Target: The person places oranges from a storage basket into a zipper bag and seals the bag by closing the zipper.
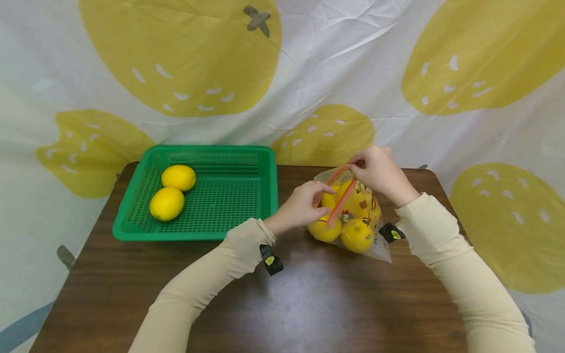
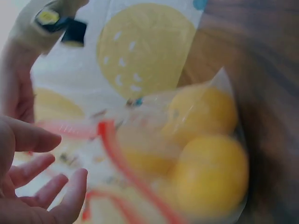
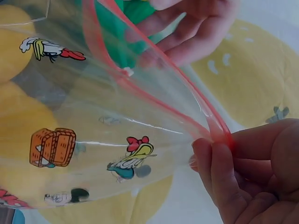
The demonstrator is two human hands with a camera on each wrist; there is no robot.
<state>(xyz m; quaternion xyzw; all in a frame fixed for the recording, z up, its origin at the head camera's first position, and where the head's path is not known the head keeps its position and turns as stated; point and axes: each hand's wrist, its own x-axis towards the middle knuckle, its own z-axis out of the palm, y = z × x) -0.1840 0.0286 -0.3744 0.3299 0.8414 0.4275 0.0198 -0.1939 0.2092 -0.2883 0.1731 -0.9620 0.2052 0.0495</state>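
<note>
- A big white cloth (image 1: 335,54) with yellow fruit pictures hangs across the top of the frame.
- The brown table (image 1: 265,309) fills the bottom.
- A green basket (image 1: 198,236) sits left of the middle.
- The clear bag (image 1: 364,202) is on the table, right of the middle. Its red-edged mouth points to the upper left, and its long way seems to slant down to the lower right. It looks thin, soft and slippery, and likely heavy at the bottom, so the red rim is the best place to hold.
- The right hand (image 1: 377,169) pinches the top corner of that rim.
- The left hand (image 1: 304,203) is by the mouth, thumb and fingers apart, holding nothing.
- Yellow fruits (image 1: 357,236) lie in the bag; I cannot count them all.
- Two lemons (image 1: 166,204) touch in the basket's left side, the upper one lying sideways. They look firm and smooth; grab them round the middle.
</note>
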